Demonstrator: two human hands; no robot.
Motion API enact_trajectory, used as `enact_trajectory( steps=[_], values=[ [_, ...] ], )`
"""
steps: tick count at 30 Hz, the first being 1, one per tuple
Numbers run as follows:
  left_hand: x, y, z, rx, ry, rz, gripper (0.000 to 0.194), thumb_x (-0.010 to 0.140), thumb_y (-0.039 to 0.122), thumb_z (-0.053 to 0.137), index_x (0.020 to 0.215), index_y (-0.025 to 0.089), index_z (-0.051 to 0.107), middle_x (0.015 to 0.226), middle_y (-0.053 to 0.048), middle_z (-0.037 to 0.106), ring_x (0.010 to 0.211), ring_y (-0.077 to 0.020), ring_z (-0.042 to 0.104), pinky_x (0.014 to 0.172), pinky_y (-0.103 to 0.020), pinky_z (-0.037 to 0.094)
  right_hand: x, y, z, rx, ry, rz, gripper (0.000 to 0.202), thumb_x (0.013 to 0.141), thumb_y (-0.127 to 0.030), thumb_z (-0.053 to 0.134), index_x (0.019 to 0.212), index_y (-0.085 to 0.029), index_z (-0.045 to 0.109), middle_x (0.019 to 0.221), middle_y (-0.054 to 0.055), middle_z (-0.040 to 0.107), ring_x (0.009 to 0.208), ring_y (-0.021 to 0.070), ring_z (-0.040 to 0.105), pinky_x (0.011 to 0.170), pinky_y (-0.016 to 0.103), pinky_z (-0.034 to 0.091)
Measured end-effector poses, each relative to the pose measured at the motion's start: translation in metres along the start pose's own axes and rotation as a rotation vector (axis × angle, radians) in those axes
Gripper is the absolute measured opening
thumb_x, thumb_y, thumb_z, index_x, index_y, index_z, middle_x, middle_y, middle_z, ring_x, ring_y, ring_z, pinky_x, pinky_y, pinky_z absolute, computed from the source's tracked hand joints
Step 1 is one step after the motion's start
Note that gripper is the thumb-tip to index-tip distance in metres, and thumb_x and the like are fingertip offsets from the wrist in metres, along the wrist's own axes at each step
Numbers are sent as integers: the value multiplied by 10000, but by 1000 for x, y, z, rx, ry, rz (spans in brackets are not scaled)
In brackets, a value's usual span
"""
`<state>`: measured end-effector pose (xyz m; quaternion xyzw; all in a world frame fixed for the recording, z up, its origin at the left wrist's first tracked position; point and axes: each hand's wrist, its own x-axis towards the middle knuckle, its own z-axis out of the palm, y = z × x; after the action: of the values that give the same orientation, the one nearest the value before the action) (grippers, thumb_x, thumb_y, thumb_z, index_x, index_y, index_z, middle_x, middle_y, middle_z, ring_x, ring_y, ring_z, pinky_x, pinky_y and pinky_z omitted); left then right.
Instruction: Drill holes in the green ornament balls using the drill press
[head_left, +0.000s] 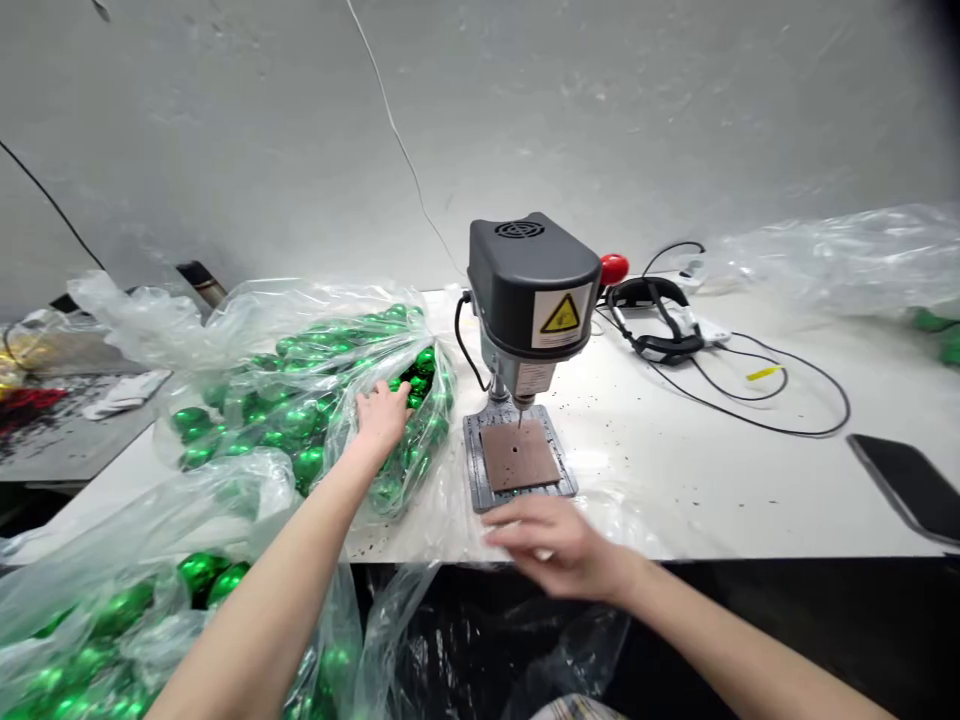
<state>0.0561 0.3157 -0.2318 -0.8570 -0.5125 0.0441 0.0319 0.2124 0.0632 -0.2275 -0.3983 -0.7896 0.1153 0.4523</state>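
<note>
A clear plastic bag [300, 350] full of shiny green balls [308, 466] lies on the white table, left of a small drill press [532, 290]. My left hand [384, 415] reaches into the bag's opening, its fingertips at the green balls; whether it grips one is hidden. My right hand [555, 545] is at the table's front edge, just in front of the drill press base, fingers slightly curled and blurred. What it holds, if anything, I cannot make out. A brown plate [519, 455] with a small dark hole rests on the base under the drill bit.
Another bag of green balls [90, 650] is at the lower left. Right of the drill press are a black and white headset [660, 320], looping cables [814, 433] and a phone [911, 485]. More clear plastic [840, 265] lies at the back right.
</note>
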Motion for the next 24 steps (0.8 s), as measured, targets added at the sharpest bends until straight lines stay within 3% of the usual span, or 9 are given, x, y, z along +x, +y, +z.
enact_trajectory(
  steps=[2,4,6,7,10,13,18,21,24],
  values=[
    [-13,0,-13,-91,82,17,435,946,336,501,1363,216,529,1215,-223,563,1103,-395,611,957,-529,418,-1,1,-50,36,232,53,384,882,-37,573,1172,-272,666,960,18,762,847,128,734,643,254,629],
    [-32,4,-31,-255,246,4,487,929,356,520,1393,210,492,1216,-208,562,1140,-397,582,952,-522,439,12,2,-97,-3,593,184,329,890,-71,611,1105,-305,697,867,-13,744,720,130,721,619,288,631],
    [-54,15,-48,-559,386,-42,535,879,391,587,1376,221,483,1203,-165,583,1126,-364,589,945,-492,470,37,3,-135,-16,845,201,175,904,-158,636,997,-281,719,819,13,707,755,159,715,655,325,624],
    [-65,24,-54,-781,404,-68,535,850,407,616,1344,237,498,1172,-132,604,1087,-334,609,920,-465,496,53,5,-150,9,884,215,146,916,-187,629,1003,-277,705,891,36,701,835,163,708,712,336,617],
    [-91,55,-57,-1570,194,-154,440,768,388,673,1184,279,578,1033,-42,650,904,-236,656,774,-375,559,100,18,-173,58,788,311,151,944,-233,593,1089,-233,635,1089,76,664,869,108,661,738,271,563],
    [-108,83,-37,-2134,-101,-302,333,728,295,708,1049,264,625,987,-23,676,862,-194,675,774,-348,584,130,39,-173,82,647,521,200,987,-320,516,993,-155,628,997,58,655,763,57,620,681,225,512],
    [-121,97,2,-2406,-422,-487,169,827,303,667,972,217,657,963,-80,722,867,-200,714,724,-296,591,136,64,-159,207,587,532,421,1010,-454,427,795,-134,595,651,-26,550,532,42,528,535,194,454],
    [-122,97,11,-2494,-438,-473,127,872,302,640,943,200,667,997,-81,728,942,-203,716,802,-307,599,137,65,-160,222,598,503,322,993,-407,497,837,-141,588,644,-39,540,545,52,547,557,208,479],
    [-120,97,14,-2500,-354,-436,90,878,279,654,915,198,672,977,-53,731,926,-194,717,855,-331,596,146,59,-162,206,554,503,292,976,-363,530,804,-131,571,637,-47,538,569,46,577,594,207,485]
  ],
)
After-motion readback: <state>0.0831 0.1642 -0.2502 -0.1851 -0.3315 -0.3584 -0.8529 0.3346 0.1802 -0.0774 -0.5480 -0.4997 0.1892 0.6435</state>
